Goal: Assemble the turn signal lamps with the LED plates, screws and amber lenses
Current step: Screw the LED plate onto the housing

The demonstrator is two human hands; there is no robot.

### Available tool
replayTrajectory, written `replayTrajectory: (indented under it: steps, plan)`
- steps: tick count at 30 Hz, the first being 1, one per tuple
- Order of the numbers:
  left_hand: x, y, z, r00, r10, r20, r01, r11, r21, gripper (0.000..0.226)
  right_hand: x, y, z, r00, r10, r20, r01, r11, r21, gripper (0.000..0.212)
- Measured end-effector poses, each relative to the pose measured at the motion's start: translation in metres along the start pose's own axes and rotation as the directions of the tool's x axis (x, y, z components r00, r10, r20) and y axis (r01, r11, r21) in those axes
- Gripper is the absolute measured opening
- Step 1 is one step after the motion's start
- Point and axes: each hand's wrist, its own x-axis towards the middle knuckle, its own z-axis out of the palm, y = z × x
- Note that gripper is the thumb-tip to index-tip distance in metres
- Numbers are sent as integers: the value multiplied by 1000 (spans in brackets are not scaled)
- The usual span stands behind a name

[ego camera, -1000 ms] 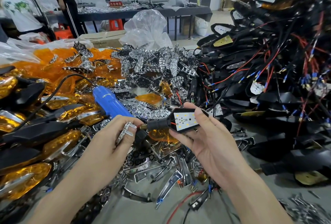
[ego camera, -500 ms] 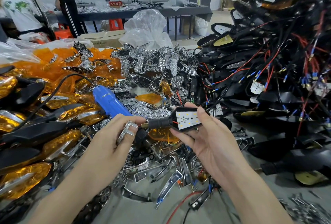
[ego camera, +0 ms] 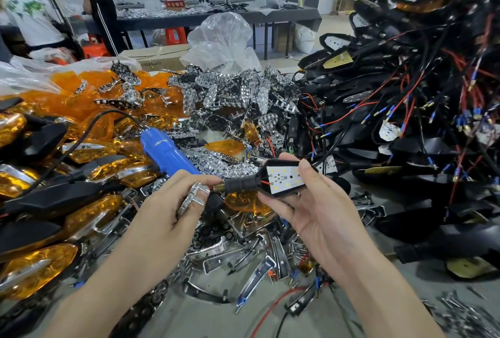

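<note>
Left grip [ego camera: 173, 216] pinches a chrome reflector piece [ego camera: 192, 196] between curled fingers, with the blue electric screwdriver [ego camera: 168, 154] lying just behind it on the cluttered tabletop [ego camera: 189, 316]. Right grip [ego camera: 319, 216] holds the black lamp housing [ego camera: 243, 183] between thumb and fingers, the LED plate [ego camera: 285, 177] facing up inside it. The plate looks seated, so fitting the chrome piece over the LEDs seems next; that calls for careful lining up, then screws and the driver

Right grip [ego camera: 319, 218] holds a black lamp housing [ego camera: 243, 183], its white LED plate [ego camera: 284, 178] facing up. Left grip [ego camera: 165, 218] pinches a chrome reflector [ego camera: 192, 197] beside the housing's stem. Behind: blue screwdriver [ego camera: 165, 152], amber lenses [ego camera: 81, 91], wired housings [ego camera: 405, 94] heaped on the bench [ego camera: 211, 316].
</note>
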Motion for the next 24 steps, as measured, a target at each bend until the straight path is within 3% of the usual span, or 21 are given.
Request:
replayTrajectory:
  steps: [24]
  plan:
    - [0,-3,-2,999,34,9,-35,999,22,27,-1,-1,-1,999,-4,42,3,1000,8,30]
